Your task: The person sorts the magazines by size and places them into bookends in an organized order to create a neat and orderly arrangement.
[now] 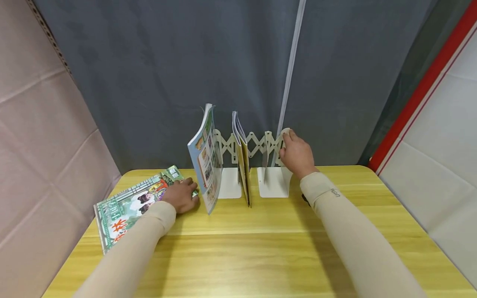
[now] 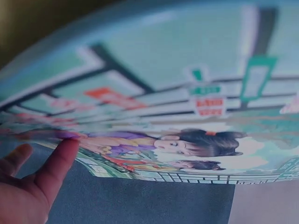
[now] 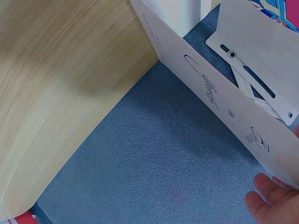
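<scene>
My left hand (image 1: pixel 181 195) is at the right end of a magazine (image 1: pixel 128 207) with a green illustrated cover lying flat on the table. A straight finger (image 2: pixel 58 168) touches its cover in the left wrist view; whether any digit goes underneath is hidden. With my right hand (image 1: pixel 298 154) I pinch the right end panel of a white expanding bookend (image 1: pixel 273 189); that panel (image 3: pixel 210 91) carries dark script lettering. Thin booklets (image 1: pixel 243 159) stand upright mid-bookend. Toward its left end a blue-edged magazine (image 1: pixel 206 161) stands on edge, slightly bowed, partly covering the left panel.
The wooden table (image 1: pixel 253 256) ends at a grey curtain (image 1: pixel 179 74) behind the bookend. Pale padded walls stand on the left (image 1: pixel 41 157) and right (image 1: pixel 439 157), the right one with a red strip (image 1: pixel 421 87). Crisscross lattice arms (image 1: pixel 257 145) link the bookend's panels.
</scene>
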Motion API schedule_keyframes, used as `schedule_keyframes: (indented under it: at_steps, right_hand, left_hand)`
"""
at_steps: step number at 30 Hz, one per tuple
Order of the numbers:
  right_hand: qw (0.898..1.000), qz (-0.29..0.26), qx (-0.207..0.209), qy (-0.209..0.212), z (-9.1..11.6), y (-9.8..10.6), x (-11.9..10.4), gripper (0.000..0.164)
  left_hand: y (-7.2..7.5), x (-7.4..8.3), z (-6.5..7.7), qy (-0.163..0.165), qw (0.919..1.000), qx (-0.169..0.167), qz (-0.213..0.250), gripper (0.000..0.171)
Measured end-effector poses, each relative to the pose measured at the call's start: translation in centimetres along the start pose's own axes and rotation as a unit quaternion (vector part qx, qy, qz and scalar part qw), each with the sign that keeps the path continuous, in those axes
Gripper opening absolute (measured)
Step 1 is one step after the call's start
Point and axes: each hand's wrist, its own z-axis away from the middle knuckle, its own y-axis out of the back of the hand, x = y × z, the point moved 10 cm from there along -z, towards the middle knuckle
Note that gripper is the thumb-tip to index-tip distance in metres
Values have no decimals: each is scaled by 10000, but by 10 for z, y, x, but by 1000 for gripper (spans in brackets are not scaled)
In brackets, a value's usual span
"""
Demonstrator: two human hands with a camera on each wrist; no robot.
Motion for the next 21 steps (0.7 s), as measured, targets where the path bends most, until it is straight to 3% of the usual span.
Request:
schedule_keyframes:
  at_steps: [5, 21]
  right_hand:
    - [9999, 35, -81, -70, 0, -1, 1, 49]
    - [10000, 29, 39, -5, -1, -2, 2, 47]
  left_hand:
    - [-2, 2, 2, -185, 9995, 213, -159, 42]
    - [-4, 5, 4, -270, 9964, 747, -282, 36]
